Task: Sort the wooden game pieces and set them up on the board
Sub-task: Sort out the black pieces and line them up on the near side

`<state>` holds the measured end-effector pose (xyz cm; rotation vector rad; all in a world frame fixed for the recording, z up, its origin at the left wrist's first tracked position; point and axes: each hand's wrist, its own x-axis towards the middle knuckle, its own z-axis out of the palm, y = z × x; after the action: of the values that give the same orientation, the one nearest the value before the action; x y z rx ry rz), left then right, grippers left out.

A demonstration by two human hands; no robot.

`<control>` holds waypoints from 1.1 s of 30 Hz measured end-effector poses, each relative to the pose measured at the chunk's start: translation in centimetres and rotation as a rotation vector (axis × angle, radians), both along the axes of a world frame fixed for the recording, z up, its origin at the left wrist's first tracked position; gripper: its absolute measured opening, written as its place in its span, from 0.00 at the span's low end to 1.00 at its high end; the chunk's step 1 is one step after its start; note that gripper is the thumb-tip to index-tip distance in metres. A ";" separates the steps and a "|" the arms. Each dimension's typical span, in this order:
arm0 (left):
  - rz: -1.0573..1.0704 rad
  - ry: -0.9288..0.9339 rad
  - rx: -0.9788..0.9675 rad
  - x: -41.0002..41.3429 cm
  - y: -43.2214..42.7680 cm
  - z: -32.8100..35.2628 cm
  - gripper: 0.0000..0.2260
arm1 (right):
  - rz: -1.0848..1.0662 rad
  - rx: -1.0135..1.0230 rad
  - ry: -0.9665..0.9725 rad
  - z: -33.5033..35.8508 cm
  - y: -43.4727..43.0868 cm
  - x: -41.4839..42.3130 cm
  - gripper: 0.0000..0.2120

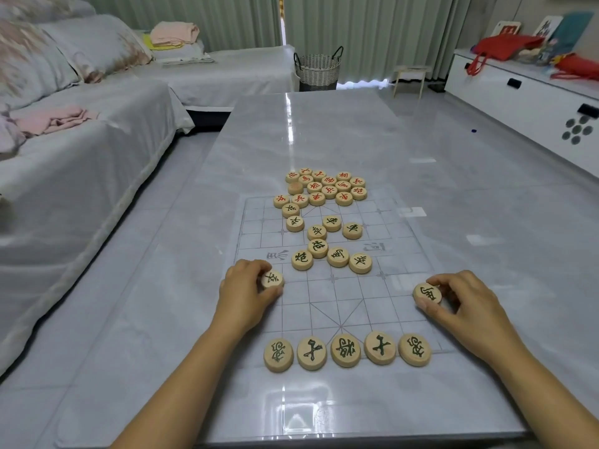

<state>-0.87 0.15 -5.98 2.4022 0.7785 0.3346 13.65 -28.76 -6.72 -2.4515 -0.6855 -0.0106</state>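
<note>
A clear plastic game board (398, 286) with a printed grid lies on the glossy table. Several round wooden pieces with green-black characters stand in a row (346, 350) along the board's near edge. More dark-lettered pieces (327, 244) lie loose around the board's middle. A cluster of red-lettered pieces (327, 186) sits at the board's far edge. My left hand (243, 296) grips one dark-lettered piece (272, 280) at the board's left side. My right hand (466, 306) holds another dark-lettered piece (427, 293) at the board's right side.
The grey marble-look table (324, 131) stretches ahead. A covered sofa (81, 140) with pink cloths runs along the left. A wicker basket (318, 71) and a small stool (410, 79) stand by the curtains. A white cabinet (525, 102) with red bags is at the right.
</note>
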 end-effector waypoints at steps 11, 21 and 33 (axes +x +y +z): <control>0.034 -0.167 0.029 0.5 0.8 -1.2 0.22 | -0.003 0.015 0.029 0.0 0.0 0.1 0.19; -0.233 -0.156 0.284 4.3 -1.9 1.0 0.16 | 0.030 0.016 0.045 0.0 -0.2 0.2 0.19; -0.447 0.101 0.536 9.7 -3.0 4.0 0.15 | 0.043 0.083 0.053 -0.1 -0.3 0.5 0.15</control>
<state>8.82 -2.81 -1.98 3.0228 0.1768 0.2616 14.20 -29.07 -6.87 -2.3487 -0.7012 0.0415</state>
